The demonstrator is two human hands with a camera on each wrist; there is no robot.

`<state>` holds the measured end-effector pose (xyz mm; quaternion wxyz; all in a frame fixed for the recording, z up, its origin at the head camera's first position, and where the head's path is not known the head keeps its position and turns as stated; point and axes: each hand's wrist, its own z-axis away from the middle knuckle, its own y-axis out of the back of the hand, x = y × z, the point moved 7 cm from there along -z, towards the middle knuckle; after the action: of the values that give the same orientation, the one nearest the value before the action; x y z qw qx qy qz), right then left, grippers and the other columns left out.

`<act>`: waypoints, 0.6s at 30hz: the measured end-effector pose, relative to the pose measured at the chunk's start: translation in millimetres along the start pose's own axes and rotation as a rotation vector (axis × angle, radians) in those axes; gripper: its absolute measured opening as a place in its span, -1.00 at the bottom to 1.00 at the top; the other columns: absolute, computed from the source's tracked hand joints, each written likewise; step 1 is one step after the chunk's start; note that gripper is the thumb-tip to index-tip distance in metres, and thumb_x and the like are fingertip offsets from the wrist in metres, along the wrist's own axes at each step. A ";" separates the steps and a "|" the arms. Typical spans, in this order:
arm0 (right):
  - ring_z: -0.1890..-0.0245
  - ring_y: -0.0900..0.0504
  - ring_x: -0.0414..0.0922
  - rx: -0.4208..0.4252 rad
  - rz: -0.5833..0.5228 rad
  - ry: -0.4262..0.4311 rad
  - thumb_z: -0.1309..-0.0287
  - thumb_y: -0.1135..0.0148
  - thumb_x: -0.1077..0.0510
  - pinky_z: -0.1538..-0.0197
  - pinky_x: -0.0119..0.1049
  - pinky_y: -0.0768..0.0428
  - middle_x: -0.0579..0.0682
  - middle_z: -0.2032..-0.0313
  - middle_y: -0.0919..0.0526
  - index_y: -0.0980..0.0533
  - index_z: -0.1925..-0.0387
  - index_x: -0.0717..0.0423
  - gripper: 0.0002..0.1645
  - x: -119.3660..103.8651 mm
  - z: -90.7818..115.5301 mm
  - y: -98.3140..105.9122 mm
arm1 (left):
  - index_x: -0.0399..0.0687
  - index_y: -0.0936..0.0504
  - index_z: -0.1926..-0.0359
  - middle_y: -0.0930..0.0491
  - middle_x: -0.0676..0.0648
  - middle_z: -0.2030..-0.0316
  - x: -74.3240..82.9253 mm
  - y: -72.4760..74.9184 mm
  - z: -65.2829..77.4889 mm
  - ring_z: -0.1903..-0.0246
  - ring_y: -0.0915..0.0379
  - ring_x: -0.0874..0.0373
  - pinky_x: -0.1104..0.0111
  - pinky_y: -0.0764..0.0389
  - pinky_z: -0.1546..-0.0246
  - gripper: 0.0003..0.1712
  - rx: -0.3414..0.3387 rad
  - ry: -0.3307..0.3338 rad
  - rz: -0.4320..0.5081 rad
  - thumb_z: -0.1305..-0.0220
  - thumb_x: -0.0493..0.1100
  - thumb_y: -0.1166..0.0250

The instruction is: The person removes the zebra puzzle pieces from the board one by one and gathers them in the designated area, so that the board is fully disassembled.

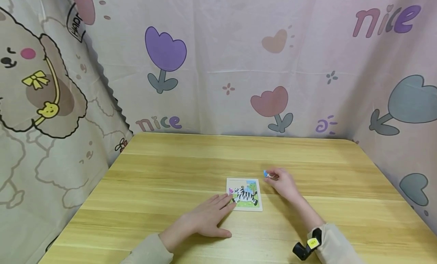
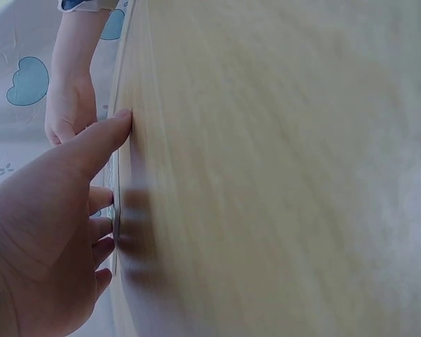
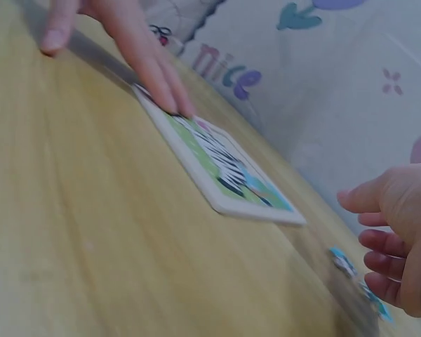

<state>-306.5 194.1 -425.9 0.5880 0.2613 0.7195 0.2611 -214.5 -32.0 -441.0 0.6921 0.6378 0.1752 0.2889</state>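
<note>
A square zebra jigsaw puzzle (image 1: 245, 196) in a white frame lies flat on the table; its upper left part shows bare pale backing. My left hand (image 1: 212, 215) reaches over the frame's left side, straight fingertips resting on it and the thumb spread out on the wood. Just past the frame's upper right corner is my right hand (image 1: 283, 184), its fingers loosely bent. Puzzle pieces (image 3: 344, 261) with blue and black-and-white print lie right by those fingers; in the right wrist view the thumb stands apart from the fingers, with nothing pinched between them.
The wooden table (image 1: 164, 169) runs back to a printed curtain (image 1: 218, 66), with another curtain along the left side. A small black device with a yellow label (image 1: 308, 245) is strapped to the right wrist.
</note>
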 end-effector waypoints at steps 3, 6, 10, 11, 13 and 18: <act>0.16 -0.53 0.06 -0.026 -0.016 0.003 -0.04 -0.33 0.18 0.07 -0.04 -0.53 0.16 0.17 -0.53 -0.54 0.05 0.34 -0.57 -6.0 4.4 -9.0 | -0.04 -0.04 -0.43 0.10 -0.14 -0.42 -0.1 0.2 -0.2 -0.39 0.20 0.01 0.19 0.08 -0.35 -0.02 -0.005 0.003 0.001 -0.17 0.44 0.04; 0.18 -0.51 0.02 -0.038 0.001 0.020 0.00 -0.36 0.16 0.10 -0.05 -0.52 0.13 0.16 -0.54 -0.55 0.06 0.30 -0.55 -12.1 8.8 -18.3 | -0.04 -0.04 -0.43 0.11 -0.13 -0.42 -0.1 0.6 -0.4 -0.39 0.20 0.01 0.19 0.08 -0.35 -0.02 -0.011 0.007 0.005 -0.17 0.45 0.05; 0.26 -0.45 -0.06 -0.046 0.028 0.049 0.05 -0.39 0.14 0.18 -0.14 -0.49 0.04 0.26 -0.52 -0.58 0.11 0.30 -0.56 -20.7 14.6 -28.2 | -0.04 -0.04 -0.43 0.11 -0.13 -0.42 -0.3 0.6 -0.6 -0.39 0.21 0.01 0.19 0.09 -0.35 -0.02 -0.014 0.012 0.013 -0.17 0.45 0.05; 0.28 -0.43 -0.07 -0.044 0.030 0.054 0.07 -0.40 0.14 0.20 -0.16 -0.47 0.03 0.29 -0.50 -0.59 0.13 0.30 -0.56 -22.2 15.7 -29.8 | -0.04 -0.04 -0.43 0.11 -0.13 -0.42 -0.3 0.4 -0.6 -0.39 0.21 0.01 0.19 0.09 -0.35 -0.02 -0.013 0.012 0.014 -0.17 0.45 0.05; 0.31 -0.39 -0.09 -0.041 0.030 0.058 0.08 -0.41 0.14 0.24 -0.22 -0.44 0.01 0.34 -0.48 -0.59 0.15 0.31 -0.57 -23.9 17.2 -32.6 | -0.04 -0.04 -0.43 0.11 -0.13 -0.42 -0.5 0.1 -0.7 -0.39 0.21 0.01 0.19 0.09 -0.36 -0.02 -0.012 0.014 0.015 -0.17 0.45 0.05; 0.30 -0.37 -0.08 -0.013 0.038 0.048 0.09 -0.41 0.14 0.23 -0.22 -0.39 0.02 0.33 -0.47 -0.59 0.15 0.30 -0.57 -24.1 19.4 -35.7 | -0.04 -0.05 -0.43 0.11 -0.13 -0.42 -0.4 0.0 -0.5 -0.39 0.20 0.02 0.19 0.08 -0.35 -0.02 -0.008 0.015 0.014 -0.17 0.44 0.04</act>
<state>-285.8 153.0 -436.5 0.5672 0.2646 0.7268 0.2830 -215.1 -31.8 -441.1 0.6912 0.6341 0.1748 0.2994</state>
